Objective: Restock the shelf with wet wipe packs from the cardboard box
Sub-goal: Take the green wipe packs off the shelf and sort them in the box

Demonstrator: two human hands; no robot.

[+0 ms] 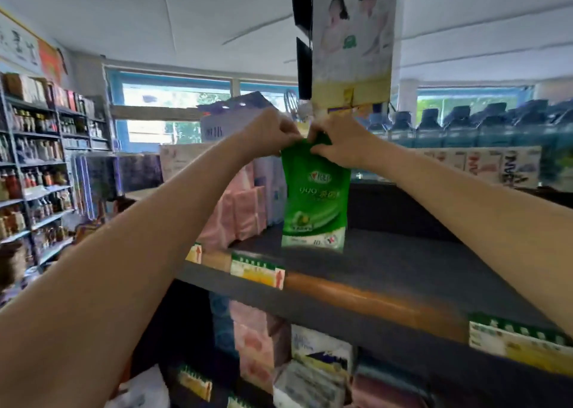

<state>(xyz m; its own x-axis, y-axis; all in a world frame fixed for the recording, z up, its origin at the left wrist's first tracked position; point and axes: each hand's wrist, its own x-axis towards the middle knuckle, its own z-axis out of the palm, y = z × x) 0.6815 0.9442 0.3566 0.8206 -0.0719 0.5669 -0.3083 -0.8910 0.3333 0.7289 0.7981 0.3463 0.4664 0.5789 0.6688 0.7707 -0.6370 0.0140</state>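
While my forearms reach up from the bottom corners, the nearest thing ahead is the shelf (403,271) edge with its price tags (257,271), and below it a lower tier of tissue packs (257,339). Past that edge, my left hand (273,131) and right hand (338,142) both pinch the top seam of a green wet wipe pack (314,196), fingers curled tight on it from either side. It hangs upright, its lower edge close over the dark board, though blur keeps me from telling whether it touches. Pink packs (238,209) are stacked just to its left. I judge this to be the placing step: one pack brought up and being set or hung. A metal hook (291,102) seems to sit just above my hands, so the next move may call for threading the seam onto it, or else lowering the pack squarely and letting go. Farther back stand blue bottles (465,125) and windows (173,110); the cardboard box is out of view
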